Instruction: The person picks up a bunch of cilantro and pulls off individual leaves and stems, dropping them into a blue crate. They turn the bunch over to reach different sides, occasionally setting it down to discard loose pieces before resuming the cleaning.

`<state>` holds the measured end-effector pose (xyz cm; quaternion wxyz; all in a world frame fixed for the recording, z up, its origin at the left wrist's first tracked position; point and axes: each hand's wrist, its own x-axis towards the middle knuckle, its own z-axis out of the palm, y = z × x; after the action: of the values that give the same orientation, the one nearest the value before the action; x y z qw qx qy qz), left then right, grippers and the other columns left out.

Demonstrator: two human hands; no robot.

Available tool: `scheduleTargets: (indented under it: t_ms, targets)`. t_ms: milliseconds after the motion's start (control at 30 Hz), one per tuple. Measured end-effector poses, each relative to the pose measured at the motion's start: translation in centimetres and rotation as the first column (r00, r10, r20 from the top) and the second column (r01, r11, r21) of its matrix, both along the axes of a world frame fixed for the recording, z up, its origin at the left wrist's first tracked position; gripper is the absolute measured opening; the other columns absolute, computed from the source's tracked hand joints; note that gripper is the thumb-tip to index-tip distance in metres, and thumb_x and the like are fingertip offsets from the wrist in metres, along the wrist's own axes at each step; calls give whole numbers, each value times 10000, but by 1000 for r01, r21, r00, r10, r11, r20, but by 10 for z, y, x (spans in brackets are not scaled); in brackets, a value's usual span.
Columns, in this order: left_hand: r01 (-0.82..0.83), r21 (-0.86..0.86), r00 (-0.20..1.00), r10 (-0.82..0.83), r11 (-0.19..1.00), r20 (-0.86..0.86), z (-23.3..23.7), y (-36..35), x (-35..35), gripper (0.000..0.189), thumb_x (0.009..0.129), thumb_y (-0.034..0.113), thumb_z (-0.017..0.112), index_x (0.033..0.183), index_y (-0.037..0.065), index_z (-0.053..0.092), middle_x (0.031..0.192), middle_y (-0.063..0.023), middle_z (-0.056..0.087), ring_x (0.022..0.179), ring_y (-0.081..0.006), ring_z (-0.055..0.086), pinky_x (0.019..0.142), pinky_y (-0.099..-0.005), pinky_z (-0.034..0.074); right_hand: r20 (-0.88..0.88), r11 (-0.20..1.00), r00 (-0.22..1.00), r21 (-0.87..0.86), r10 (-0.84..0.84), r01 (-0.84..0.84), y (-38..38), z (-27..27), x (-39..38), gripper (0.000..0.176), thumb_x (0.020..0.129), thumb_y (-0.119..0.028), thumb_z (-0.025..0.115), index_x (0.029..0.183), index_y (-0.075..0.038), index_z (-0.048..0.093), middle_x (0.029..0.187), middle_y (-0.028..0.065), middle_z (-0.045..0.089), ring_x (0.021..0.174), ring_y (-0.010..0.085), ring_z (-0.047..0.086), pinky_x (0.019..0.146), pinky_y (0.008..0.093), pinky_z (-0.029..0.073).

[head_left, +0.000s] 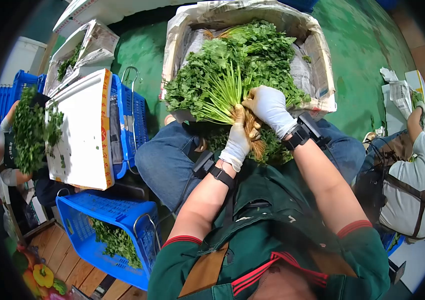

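Both my hands wear white gloves with stained fingers. My left hand point(237, 141) is closed around the root end of a bunch of coriander point(225, 97), its brown roots point(257, 146) hanging toward my lap. Against the same bunch, my right hand point(271, 109) is closed with its fingers pinched at the lower stems, just right of the left hand. The pale green stems fan out to the upper left. Beyond them lies a heap of leafy coriander point(267, 55) in a newspaper-lined box point(325, 65). More greens point(217, 141) show below my hands, partly hidden.
To the left stand a blue crate point(135, 115) beside a white foam board point(80, 135), and another blue crate point(107, 272) holding greens. A person at far left holds a leafy bunch point(27, 130). Another person point(407, 185) sits at right. The floor point(357, 45) is green.
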<state>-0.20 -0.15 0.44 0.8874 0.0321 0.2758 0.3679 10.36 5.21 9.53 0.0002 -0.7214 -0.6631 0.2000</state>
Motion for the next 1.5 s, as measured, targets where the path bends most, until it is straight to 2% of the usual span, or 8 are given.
scheduleTargets:
  t_ms: [333, 500, 867, 967, 1100, 1167, 1367, 1500]
  targets:
    - [-38, 58, 999, 38, 998, 10, 5, 4, 2, 518, 834, 593, 468, 950, 98, 566, 750, -54, 599, 505, -129, 513, 396, -231, 360, -281, 932, 895, -210, -347, 295, -5, 10, 3, 231, 707, -279, 594, 812, -82, 652, 757, 139, 652, 726, 305, 634, 670, 357, 501]
    - [-61, -19, 998, 62, 998, 27, -4, 2, 5, 392, 851, 485, 538, 990, 121, 583, 797, -6, 619, 635, -131, 571, 442, -249, 441, -88, 993, 991, 45, -104, 108, -28, -4, 2, 192, 715, -279, 609, 775, -98, 629, 732, 137, 633, 711, 315, 618, 663, 369, 490]
    - [4, -69, 1000, -5, 998, -14, 10, 3, -2, 238, 937, 329, 434, 941, 119, 546, 638, -2, 537, 421, -80, 388, 413, -212, 295, -662, 993, 741, -98, -112, 63, -87, 16, 47, 301, 778, -348, 617, 853, -58, 645, 769, 134, 634, 739, 304, 608, 656, 373, 467]
    - [49, -39, 995, -45, 998, 94, 4, 5, -1, 279, 950, 358, 398, 956, 110, 525, 589, -1, 476, 381, -65, 335, 398, -210, 268, 1, 923, 977, -327, 213, -201, -92, 6, 58, 313, 768, -360, 625, 888, -74, 667, 800, 130, 648, 773, 294, 622, 690, 370, 481]
    - [66, -16, 980, -62, 998, 191, 2, 3, -1, 350, 951, 423, 358, 934, 112, 516, 553, 3, 445, 354, -69, 323, 368, -207, 248, -411, 966, 875, -134, -256, 220, -53, 26, 46, 279, 759, -318, 643, 929, -98, 671, 850, 124, 653, 841, 272, 622, 747, 360, 485]
    - [52, -36, 983, -45, 998, 178, 6, 4, -1, 372, 945, 448, 359, 891, 114, 513, 539, 4, 446, 345, -74, 321, 364, -211, 251, -358, 915, 932, 356, -55, 190, -22, -4, 43, 297, 750, -297, 662, 983, -112, 661, 913, 129, 640, 867, 276, 615, 766, 355, 483]
    - [96, 7, 974, -95, 995, 205, -2, 6, 1, 439, 902, 538, 386, 853, 126, 529, 524, 6, 445, 335, -86, 315, 359, -223, 257, -227, 982, 961, 66, -159, 178, 37, -39, 29, 244, 696, -267, 665, 898, -132, 684, 906, 120, 635, 878, 282, 607, 779, 350, 476]
    - [69, -35, 991, -64, 997, 120, 8, 7, 0, 450, 889, 552, 403, 927, 126, 543, 538, 13, 442, 351, -72, 309, 362, -218, 255, -648, 953, 746, 101, -155, 287, 16, -28, 46, 168, 713, -168, 642, 815, -38, 672, 856, 95, 664, 733, 190, 620, 702, 291, 483]
